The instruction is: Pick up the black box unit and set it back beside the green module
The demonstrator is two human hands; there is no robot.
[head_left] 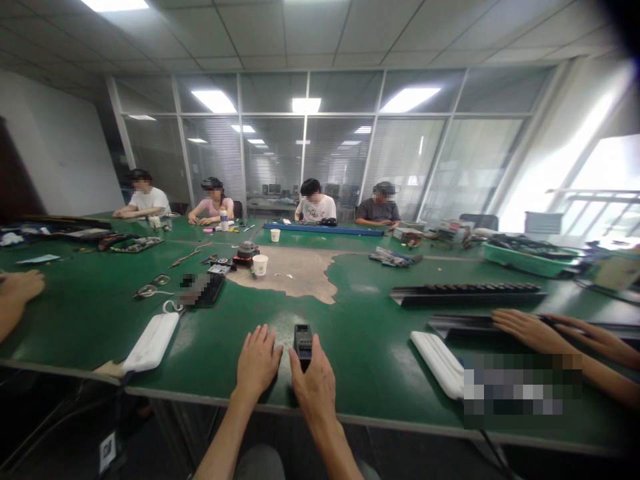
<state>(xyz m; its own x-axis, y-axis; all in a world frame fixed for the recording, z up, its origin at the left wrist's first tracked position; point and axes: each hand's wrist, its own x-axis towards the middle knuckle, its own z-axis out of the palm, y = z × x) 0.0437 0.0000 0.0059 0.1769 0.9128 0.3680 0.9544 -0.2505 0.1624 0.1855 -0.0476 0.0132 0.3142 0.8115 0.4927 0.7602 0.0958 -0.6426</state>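
While the left hand [259, 363] lies open, the right hand [313, 385] grips a black device [303, 340], markings seemingly illegible.

Bare mat [273, 305] between module [303, 341] and cup [260, 265]

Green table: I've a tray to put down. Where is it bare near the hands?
Bare mat lies between the right hand, gripping a black device, and the white case at right, and between the left hand and the white case at left. Crowded: the right edge, with a co-worker's hands and black trays.

Cup [260, 265] behind device [303, 341] (on table [380, 340])
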